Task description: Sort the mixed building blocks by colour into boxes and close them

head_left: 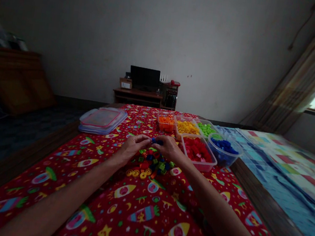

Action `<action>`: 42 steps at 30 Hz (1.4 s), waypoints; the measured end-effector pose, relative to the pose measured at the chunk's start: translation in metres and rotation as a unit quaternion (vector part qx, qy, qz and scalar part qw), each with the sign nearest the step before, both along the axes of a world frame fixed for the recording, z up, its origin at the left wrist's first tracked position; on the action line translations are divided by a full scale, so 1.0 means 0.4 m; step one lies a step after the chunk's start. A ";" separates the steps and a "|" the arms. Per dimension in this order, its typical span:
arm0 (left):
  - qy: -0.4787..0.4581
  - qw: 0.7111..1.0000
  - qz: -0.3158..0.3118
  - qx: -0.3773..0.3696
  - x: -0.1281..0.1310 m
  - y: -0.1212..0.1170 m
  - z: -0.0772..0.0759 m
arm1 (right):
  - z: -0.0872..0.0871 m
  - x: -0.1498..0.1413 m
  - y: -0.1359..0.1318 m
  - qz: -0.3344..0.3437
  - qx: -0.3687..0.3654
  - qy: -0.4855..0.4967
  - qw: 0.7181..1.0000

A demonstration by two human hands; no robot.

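My left hand [134,144] and my right hand [169,147] meet over a small pile of mixed coloured blocks [151,165] on a red patterned cloth [139,212]. Both hands pinch a small blue block [156,141] between their fingertips. Several yellow rings [138,174] lie at the near edge of the pile.
Clear tubs stand beyond the pile: orange blocks [165,122], yellow blocks [187,127], green blocks [206,129], red blocks [197,149], and a round bowl of blue blocks [224,147]. Stacked lids [102,120] lie at the left. A checked mat [281,165] lies right. A desk with a monitor [144,78] stands by the wall.
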State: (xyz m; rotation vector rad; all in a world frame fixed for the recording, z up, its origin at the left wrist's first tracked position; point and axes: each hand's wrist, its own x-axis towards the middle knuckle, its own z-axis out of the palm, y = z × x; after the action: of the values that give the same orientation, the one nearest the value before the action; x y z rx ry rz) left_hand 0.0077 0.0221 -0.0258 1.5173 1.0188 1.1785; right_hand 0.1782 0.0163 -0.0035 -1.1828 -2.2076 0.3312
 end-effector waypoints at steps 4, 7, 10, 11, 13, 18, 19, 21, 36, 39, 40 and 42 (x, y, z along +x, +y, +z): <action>0.031 0.999 -0.003 0.025 -0.004 -0.001 0.005 | 0.032 0.032 -0.006 -0.029 0.041 -0.050 0.997; 0.070 0.996 0.007 0.054 -0.018 0.005 0.007 | 0.073 0.090 -0.001 -0.095 0.068 -0.071 0.991; 0.121 0.989 0.012 0.085 -0.031 0.012 0.009 | 0.111 0.180 0.009 -0.194 0.100 -0.096 0.971; 0.144 0.985 0.008 0.095 -0.034 0.014 0.010 | 0.120 0.215 0.011 -0.227 0.112 -0.103 0.962; 0.194 0.974 -0.003 0.114 -0.036 0.015 0.011 | 0.130 0.292 0.010 -0.293 0.129 -0.116 0.940; 0.264 0.950 -0.022 0.167 -0.029 0.009 0.011 | 0.117 0.468 -0.013 -0.437 0.112 -0.126 0.883; 0.276 0.944 -0.027 0.177 -0.028 0.008 0.011 | 0.114 0.490 -0.016 -0.444 0.102 -0.122 0.882; 0.305 0.931 -0.044 0.198 -0.028 0.006 0.008 | 0.113 0.510 -0.018 -0.445 0.092 -0.105 0.885; 0.412 0.872 -0.068 0.256 -0.039 0.004 -0.017 | 0.037 0.067 -0.038 -0.058 -0.014 -0.288 0.956; 0.365 0.901 -0.034 0.232 -0.031 0.001 0.005 | -0.008 0.052 -0.033 -0.047 -0.009 -0.332 0.942; 0.345 0.912 -0.024 0.219 -0.029 0.001 0.008 | -0.019 0.054 -0.030 -0.042 -0.003 -0.336 0.941; 0.300 0.936 -0.019 0.183 -0.027 0.006 0.007 | -0.030 0.059 -0.025 -0.028 0.010 -0.323 0.946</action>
State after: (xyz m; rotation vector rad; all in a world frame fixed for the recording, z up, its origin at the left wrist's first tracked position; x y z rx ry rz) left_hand -0.0030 0.0246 -0.0232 2.2704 1.1940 0.9214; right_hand 0.2019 0.0063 -0.0155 -1.4928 -2.7031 -0.1317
